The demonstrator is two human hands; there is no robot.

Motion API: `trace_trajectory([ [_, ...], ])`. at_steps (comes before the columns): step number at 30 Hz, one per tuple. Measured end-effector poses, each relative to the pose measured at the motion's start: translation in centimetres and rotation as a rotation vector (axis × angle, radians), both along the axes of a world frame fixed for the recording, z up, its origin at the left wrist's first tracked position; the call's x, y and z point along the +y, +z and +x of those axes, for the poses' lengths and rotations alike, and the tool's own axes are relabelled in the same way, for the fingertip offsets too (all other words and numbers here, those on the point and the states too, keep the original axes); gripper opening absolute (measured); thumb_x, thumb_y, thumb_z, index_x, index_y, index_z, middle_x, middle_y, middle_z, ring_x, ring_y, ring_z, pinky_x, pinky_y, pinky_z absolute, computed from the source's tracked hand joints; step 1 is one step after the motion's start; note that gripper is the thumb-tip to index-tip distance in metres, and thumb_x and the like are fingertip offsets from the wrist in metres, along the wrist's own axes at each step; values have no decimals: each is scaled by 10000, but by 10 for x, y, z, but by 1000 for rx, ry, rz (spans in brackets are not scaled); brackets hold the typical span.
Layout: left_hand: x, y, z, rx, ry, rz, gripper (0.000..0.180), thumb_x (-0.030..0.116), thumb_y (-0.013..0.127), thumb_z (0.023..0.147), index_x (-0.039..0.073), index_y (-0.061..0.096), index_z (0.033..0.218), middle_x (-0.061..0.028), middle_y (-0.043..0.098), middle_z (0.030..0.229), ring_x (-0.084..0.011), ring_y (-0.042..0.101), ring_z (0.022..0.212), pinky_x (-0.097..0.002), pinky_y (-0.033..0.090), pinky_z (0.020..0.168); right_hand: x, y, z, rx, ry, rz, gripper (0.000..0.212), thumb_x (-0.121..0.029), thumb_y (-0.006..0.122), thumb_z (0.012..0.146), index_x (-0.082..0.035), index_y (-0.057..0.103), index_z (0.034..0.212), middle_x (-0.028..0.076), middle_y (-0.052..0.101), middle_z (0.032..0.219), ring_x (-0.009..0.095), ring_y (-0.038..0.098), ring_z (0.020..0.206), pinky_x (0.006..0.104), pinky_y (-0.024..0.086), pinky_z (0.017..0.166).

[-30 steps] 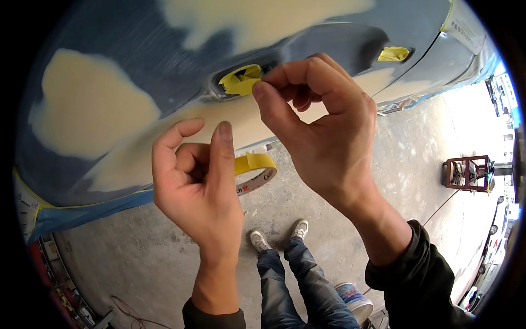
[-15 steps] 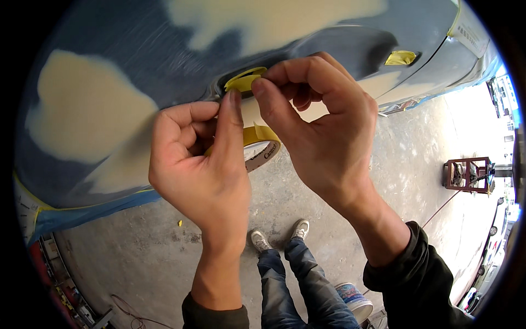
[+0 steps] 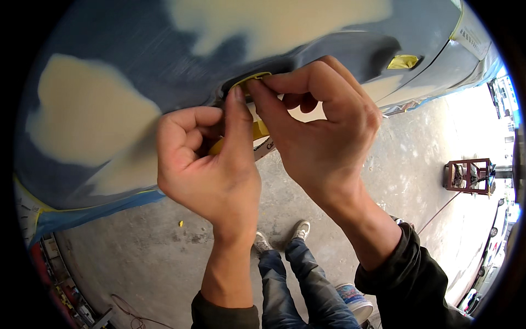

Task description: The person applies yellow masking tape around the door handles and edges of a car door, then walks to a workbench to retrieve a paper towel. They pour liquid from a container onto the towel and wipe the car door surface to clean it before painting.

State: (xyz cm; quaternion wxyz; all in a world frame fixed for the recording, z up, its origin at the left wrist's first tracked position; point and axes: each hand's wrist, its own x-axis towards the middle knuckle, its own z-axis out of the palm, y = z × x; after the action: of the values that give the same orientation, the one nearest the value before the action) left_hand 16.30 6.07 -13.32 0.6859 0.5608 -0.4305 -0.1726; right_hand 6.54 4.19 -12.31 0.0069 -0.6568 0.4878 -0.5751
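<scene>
A grey sanded car body panel [image 3: 142, 49] with cream filler patches spans the upper view. At a dark recess in it, a yellow strip of masking tape [image 3: 258, 75] lies along the upper edge. My right hand [image 3: 329, 129] is closed, thumb and index finger pinching this strip. Below the recess, my left hand [image 3: 213, 164] is closed around a roll of yellow masking tape [image 3: 261, 130], with its thumb tip beside the strip. Both hands hide much of the roll and the recess's lower part. Another recess to the right is covered by yellow tape [image 3: 402, 62].
Blue masking film [image 3: 104, 211] edges the panel's lower left. A bucket [image 3: 355, 301] stands beside my legs on the concrete floor [image 3: 153, 252]. At right is a maroon metal cart [image 3: 468, 176], with a thin hose [image 3: 438, 212] running from it. Another hose [image 3: 129, 311] lies lower left.
Both hands have shifted slightly right. The yellow strip that stood out from the recess now sits against its upper edge, and more of the roll is hidden behind my hands.
</scene>
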Motion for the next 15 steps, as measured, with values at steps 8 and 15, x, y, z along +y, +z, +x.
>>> trace_trajectory([
  [8,-1,4,-2,12,-12,-19,261,69,806,820,11,558,764,-14,599,611,-29,506,549,-167,396,519,0,6,0,-231,31,161,322,-21,822,710,-56,510,639,-11,539,596,67,485,548,229,401,494],
  [15,3,6,2,24,-36,8,257,63,796,831,8,558,753,2,584,615,-25,497,551,-166,390,523,25,0,-12,-319,77,102,311,53,751,780,-57,480,676,-39,526,642,18,456,596,185,372,540],
])
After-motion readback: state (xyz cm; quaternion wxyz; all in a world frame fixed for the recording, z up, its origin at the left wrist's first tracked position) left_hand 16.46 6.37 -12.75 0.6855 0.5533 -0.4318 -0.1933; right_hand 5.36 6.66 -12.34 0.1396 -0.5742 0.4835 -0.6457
